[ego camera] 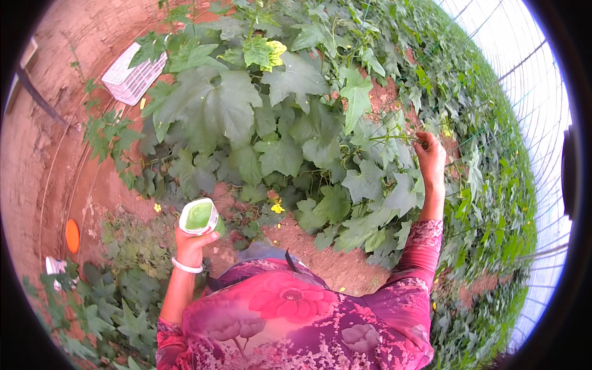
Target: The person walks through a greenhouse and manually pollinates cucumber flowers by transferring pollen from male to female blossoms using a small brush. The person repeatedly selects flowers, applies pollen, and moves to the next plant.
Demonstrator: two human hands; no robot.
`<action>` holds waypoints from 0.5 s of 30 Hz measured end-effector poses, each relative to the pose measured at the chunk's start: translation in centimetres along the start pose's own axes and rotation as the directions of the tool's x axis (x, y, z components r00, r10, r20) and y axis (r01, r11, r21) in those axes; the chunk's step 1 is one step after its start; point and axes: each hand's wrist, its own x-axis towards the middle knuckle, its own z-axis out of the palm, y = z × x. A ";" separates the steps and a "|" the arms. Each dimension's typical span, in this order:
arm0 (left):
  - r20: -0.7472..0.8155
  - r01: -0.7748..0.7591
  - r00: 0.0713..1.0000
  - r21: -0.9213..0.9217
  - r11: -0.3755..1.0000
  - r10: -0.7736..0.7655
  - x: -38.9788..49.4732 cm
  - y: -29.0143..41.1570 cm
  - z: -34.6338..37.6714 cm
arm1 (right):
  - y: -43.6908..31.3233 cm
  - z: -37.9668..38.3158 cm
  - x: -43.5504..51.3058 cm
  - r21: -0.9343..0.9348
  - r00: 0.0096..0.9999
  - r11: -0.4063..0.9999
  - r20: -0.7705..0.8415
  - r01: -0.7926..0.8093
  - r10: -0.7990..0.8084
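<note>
My left hand (193, 243), with a pale bangle at the wrist, grips a small plastic tub (200, 217) with a white rim and green contents or interior. My right arm reaches out to the right over broad-leaved climbing vines. At its end my right hand (428, 144) has thumb and fingers pinched together at the tip of a thin green stem (393, 137); what lies between the fingertips is too small to tell. Large lobed leaves (210, 108) spread between the two hands, and a yellow flower (277, 207) lies low among them.
A white plastic crate (134, 76) stands on bare soil at the upper left, near an earthen wall. An orange disc-like object (72, 236) lies at the far left. Dense vines fill the right side beneath strings and a translucent cover (536, 92). More leafy plants (134, 296) grow at lower left.
</note>
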 end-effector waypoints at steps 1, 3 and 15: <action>0.032 -0.031 0.999 0.009 0.999 0.031 1.2 0.5 -0.1 | -0.1 0.0 0.1 -0.010 1.000 1.000 -0.028 -0.001 0.001; 0.052 0.007 0.999 0.004 1.000 -0.007 3.2 1.4 -0.1 | -0.4 0.1 0.2 -0.021 0.998 0.999 -0.047 -0.046 0.045; 0.160 0.151 0.976 0.009 0.988 -0.151 9.9 3.0 -1.5 | -4.2 2.0 0.1 -0.191 0.991 0.979 -0.124 -0.078 0.055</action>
